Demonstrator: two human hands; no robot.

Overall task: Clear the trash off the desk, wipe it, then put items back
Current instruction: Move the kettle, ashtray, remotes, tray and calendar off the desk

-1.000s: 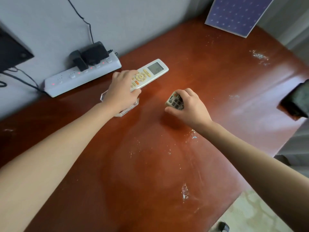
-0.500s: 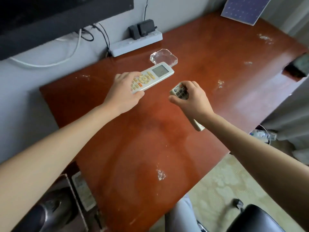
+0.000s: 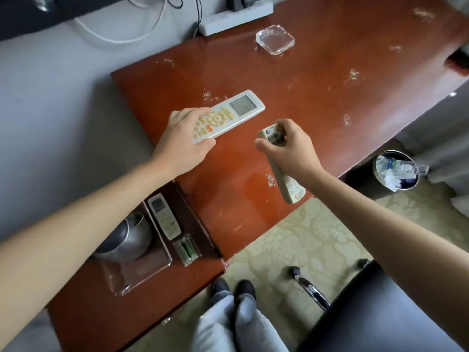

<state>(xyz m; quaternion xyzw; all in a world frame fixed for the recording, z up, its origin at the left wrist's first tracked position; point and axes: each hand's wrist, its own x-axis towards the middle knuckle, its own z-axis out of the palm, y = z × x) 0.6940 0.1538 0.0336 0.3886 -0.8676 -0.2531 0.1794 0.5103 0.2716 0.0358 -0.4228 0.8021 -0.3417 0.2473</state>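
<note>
My left hand [image 3: 184, 143] grips a white air-conditioner remote [image 3: 233, 111] with a screen and yellow buttons, held above the red-brown desk [image 3: 330, 80]. My right hand [image 3: 291, 148] is closed around a second, narrower grey remote [image 3: 289, 185]; its lower end sticks out below my wrist over the desk's front edge. A clear glass ashtray [image 3: 275, 39] sits on the desk near the back. White scuffs and crumbs dot the desk surface.
A lower side cabinet at left holds a clear tray [image 3: 142, 273] with a metal kettle [image 3: 127, 236], a third remote [image 3: 164, 215] and a packet holder [image 3: 187, 248]. A power strip [image 3: 236, 15] lies at the wall. A full trash bin [image 3: 396, 170] and a chair [image 3: 375, 308] stand on the floor.
Both hands have lifted the remotes off the desk and pulled them back toward me. The view has drawn back, revealing the ashtray, side cabinet, bin and chair.
</note>
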